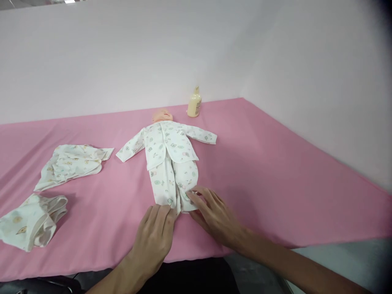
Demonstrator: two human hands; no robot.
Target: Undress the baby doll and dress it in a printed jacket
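Observation:
A baby doll [163, 115] lies on its back, head toward the wall, dressed in a white printed baby jacket [167, 141] and matching baby trousers [162, 183]. The jacket sleeves spread out to both sides. My left hand [156, 228] is closed over the bottom hem of the left-hand trouser leg, fingertips partly hidden. Beside the other leg, my right hand [214, 214] rests with fingers stretched and apart, its fingertips touching the cloth near the hem. The doll's feet are out of sight.
A pink sheet [260, 183] covers the table, whose near edge lies close to me. A pump bottle [194, 104] with pale yellow contents stands near the back wall. To the left lie a printed white garment [73, 165] and a crumpled printed cloth [33, 220].

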